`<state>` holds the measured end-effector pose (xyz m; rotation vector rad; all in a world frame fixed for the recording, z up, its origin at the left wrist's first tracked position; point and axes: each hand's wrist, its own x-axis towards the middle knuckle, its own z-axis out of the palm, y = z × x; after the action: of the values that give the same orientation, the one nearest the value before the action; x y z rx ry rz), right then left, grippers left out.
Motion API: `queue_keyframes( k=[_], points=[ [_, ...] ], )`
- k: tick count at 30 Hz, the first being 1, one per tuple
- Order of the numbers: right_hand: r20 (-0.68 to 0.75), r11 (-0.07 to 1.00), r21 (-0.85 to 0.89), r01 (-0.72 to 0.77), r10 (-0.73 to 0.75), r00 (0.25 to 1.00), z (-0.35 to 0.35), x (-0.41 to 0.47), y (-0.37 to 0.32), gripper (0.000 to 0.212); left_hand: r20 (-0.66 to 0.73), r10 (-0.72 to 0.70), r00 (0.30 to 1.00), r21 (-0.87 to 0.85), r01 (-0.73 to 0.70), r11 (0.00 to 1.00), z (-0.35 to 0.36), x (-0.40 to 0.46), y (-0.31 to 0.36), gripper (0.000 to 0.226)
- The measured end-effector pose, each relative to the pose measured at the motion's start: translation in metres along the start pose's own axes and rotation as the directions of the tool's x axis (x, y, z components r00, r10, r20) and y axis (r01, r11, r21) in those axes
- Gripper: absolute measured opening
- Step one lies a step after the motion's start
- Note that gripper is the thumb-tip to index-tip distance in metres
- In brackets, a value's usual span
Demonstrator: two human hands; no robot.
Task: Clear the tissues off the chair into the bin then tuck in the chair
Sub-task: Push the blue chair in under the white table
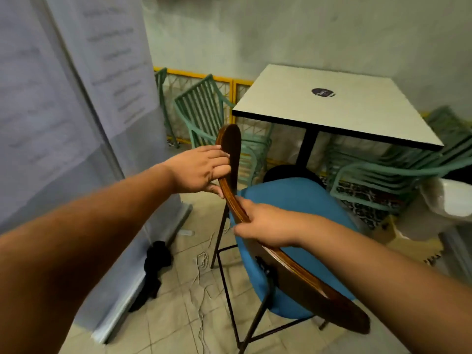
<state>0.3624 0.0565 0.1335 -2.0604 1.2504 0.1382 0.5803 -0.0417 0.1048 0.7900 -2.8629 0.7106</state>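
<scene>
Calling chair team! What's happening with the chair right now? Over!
Left hand and right hand both grip the wooden backrest. Blue seat shows no tissues, not yet under the table. Black table base sits ahead.

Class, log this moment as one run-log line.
phase: tucking chair | left hand: grips curved wooden backrest | right hand: grips backrest | blue cushioned seat: no tissues visible | square white table: ahead

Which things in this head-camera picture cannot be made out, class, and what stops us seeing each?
- Blue seat: the wooden backrest and right hand cover part, so any tissues there stay unseen.
- Right-hand fingers: curled behind the backrest.
- Left hand: fingertips wrapped over the rim.
- White bin: cut off by the right edge.
- Banner: print blurred.
- Table: base hidden by the seat.
</scene>
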Motion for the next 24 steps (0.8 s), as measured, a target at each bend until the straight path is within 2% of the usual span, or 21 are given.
queue_keyframes(
  k=[3,5,7,9,12,15,19,22,24],
  points=[
    [-0.142,0.987,-0.063,-0.147,0.137,0.980,0.003,-0.009,-0.007,0.030,-0.043,0.061,0.997,-0.082,-0.065,0.995,0.003,0.011,-0.006,0.063],
    [-0.282,0.956,-0.137,-0.260,0.214,0.935,0.014,-0.019,-0.017,0.029,-0.071,0.091,0.993,-0.076,-0.096,0.992,0.004,0.017,-0.008,0.066],
    [-0.505,0.890,-0.228,-0.394,0.238,0.830,0.040,-0.030,-0.033,0.029,-0.117,0.106,0.987,-0.090,-0.117,0.989,0.008,0.015,-0.012,0.063],
    [-0.729,0.796,-0.276,-0.539,0.192,0.657,0.067,-0.034,-0.041,0.032,-0.179,0.085,0.980,-0.112,-0.106,0.988,0.014,0.010,-0.013,0.063],
    [-0.825,0.732,-0.296,-0.614,0.129,0.551,0.086,-0.037,-0.035,0.045,-0.263,0.052,0.963,-0.158,-0.096,0.983,0.022,0.000,-0.001,0.067],
    [-0.825,0.701,-0.364,-0.614,0.063,0.561,0.089,-0.046,-0.026,0.046,-0.307,0.000,0.952,-0.174,-0.057,0.983,0.027,-0.008,0.015,0.067],
    [-0.817,0.671,-0.391,-0.630,0.061,0.573,0.079,-0.050,-0.018,0.048,-0.300,-0.051,0.953,-0.242,-0.024,0.970,0.018,-0.002,0.017,0.064],
    [-0.795,0.678,-0.404,-0.614,0.071,0.602,0.066,-0.058,-0.007,0.051,-0.251,-0.242,0.937,-0.489,0.093,0.867,0.010,0.006,0.028,0.063],
    [-0.770,0.707,-0.389,-0.590,0.102,0.630,0.052,-0.064,0.005,0.051,-0.222,-0.326,0.919,-0.580,0.145,0.802,0.008,0.015,0.032,0.066]
  ],
)
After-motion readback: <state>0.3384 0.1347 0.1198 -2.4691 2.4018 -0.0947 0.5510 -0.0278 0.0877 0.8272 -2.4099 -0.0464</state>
